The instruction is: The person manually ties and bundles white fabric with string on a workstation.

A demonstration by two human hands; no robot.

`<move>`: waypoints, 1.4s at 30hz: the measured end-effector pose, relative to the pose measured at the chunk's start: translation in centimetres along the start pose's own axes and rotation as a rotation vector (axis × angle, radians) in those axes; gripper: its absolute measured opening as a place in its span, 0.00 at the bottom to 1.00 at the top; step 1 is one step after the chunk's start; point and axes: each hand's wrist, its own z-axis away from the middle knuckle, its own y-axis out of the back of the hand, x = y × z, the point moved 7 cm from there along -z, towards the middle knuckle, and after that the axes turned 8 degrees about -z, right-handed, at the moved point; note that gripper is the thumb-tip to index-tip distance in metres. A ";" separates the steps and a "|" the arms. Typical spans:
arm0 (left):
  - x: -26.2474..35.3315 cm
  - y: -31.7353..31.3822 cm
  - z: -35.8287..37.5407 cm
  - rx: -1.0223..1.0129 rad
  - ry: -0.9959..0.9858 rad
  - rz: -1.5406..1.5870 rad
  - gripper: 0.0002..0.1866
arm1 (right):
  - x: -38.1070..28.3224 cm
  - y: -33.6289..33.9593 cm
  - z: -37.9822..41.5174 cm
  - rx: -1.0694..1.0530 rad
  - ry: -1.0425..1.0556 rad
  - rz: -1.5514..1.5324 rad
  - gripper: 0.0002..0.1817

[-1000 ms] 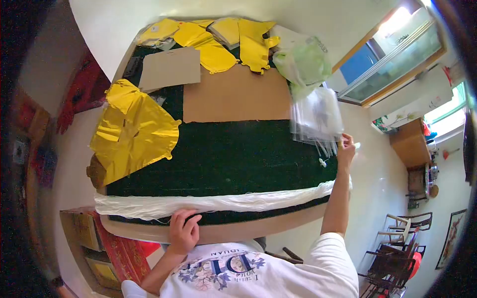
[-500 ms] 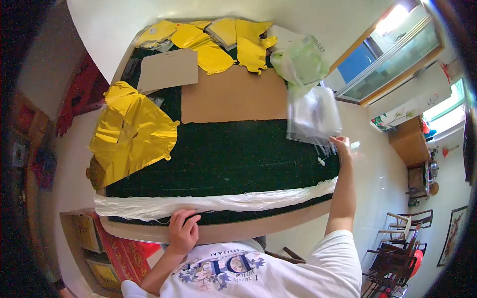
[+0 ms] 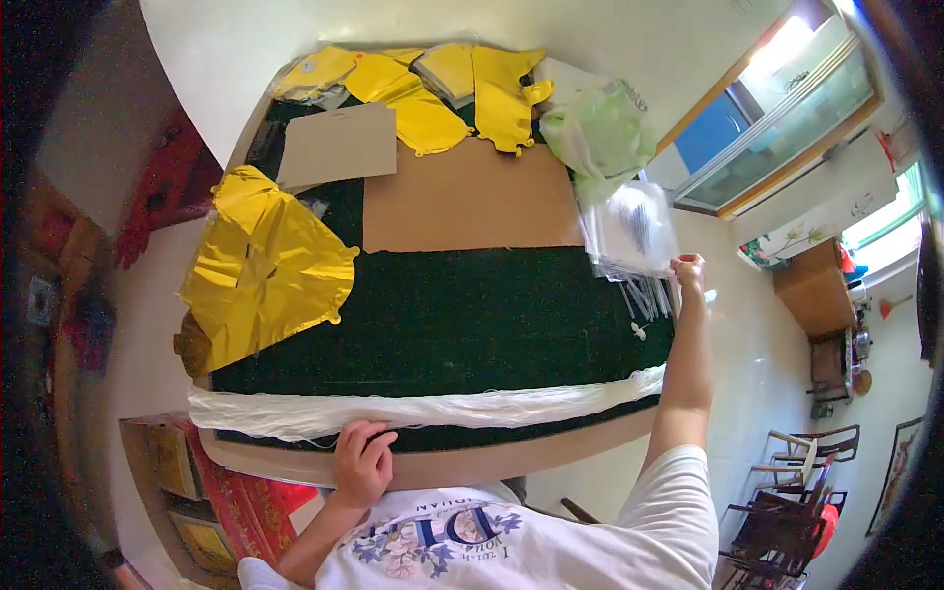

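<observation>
At the right edge of the table, my right hand (image 3: 688, 267) pinches the corner of a clear plastic bag (image 3: 629, 231), the top one of a stack. The bag's near edge is lifted a little. Thin white strips (image 3: 645, 297) and a small white piece (image 3: 639, 332) lie just below the stack. My left hand (image 3: 362, 462) rests at the front table edge with loosely bent fingers. Its fingertips are against a long bundle of white thread (image 3: 472, 405) stretched across the front, and they grip nothing that I can see.
The table has a dark green cover (image 3: 472, 320). A brown cardboard sheet (image 3: 472, 202) and a grey board (image 3: 339, 146) lie behind. Yellow foil sheets (image 3: 275, 265) are at the left, with more yellow pieces (image 3: 506, 98) along the back. A pale green plastic bag (image 3: 600, 133) sits back right.
My right hand has moved slightly up and right, drawing the bag's corner with it. The view has shifted a little. My left hand stays by the thread.
</observation>
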 end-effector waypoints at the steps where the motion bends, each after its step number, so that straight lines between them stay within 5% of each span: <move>1: 0.0 0.0 0.0 -0.003 0.005 -0.004 0.14 | 0.4 -0.1 -0.6 0.010 -0.015 0.061 0.14; 3: 0.0 0.0 -0.1 -0.004 0.012 -0.008 0.14 | 1.2 -0.4 -1.8 0.027 -0.044 0.182 0.15; 6: -0.1 0.1 0.0 0.000 0.016 -0.001 0.14 | -7.6 -0.5 5.2 0.249 0.549 0.430 0.23; 8: -0.2 0.1 0.2 0.007 0.017 0.007 0.14 | -10.5 -3.8 8.4 -0.203 0.784 0.272 0.32; 10: -0.1 0.2 0.0 0.007 0.013 0.016 0.14 | -11.4 -6.3 11.7 -0.538 0.756 0.271 0.37; 13: 0.3 0.4 -0.2 -0.007 0.005 0.006 0.14 | -12.8 -7.7 14.2 -0.606 0.736 0.296 0.39; 17: 0.1 0.4 0.1 0.014 0.002 -0.001 0.14 | -9.2 -9.2 11.1 -0.552 0.398 0.134 0.39; 24: 0.3 0.7 0.0 0.039 -0.009 -0.004 0.15 | -12.1 -8.5 14.4 -0.584 0.692 0.337 0.39; 29: 0.1 0.5 0.3 0.022 -0.012 -0.003 0.15 | -10.8 -10.6 13.0 -0.522 0.706 0.254 0.40; 33: 0.0 0.4 0.5 0.013 -0.008 0.009 0.16 | -17.2 -8.3 19.8 -0.363 0.854 0.199 0.33; 37: 0.7 0.5 -0.4 -0.030 -0.066 -0.033 0.18 | -20.5 -9.3 32.9 -0.729 0.822 -0.079 0.07; 42: 0.8 0.6 0.1 -0.070 -0.122 -0.011 0.17 | -19.8 -11.2 43.3 -0.923 0.671 -0.148 0.05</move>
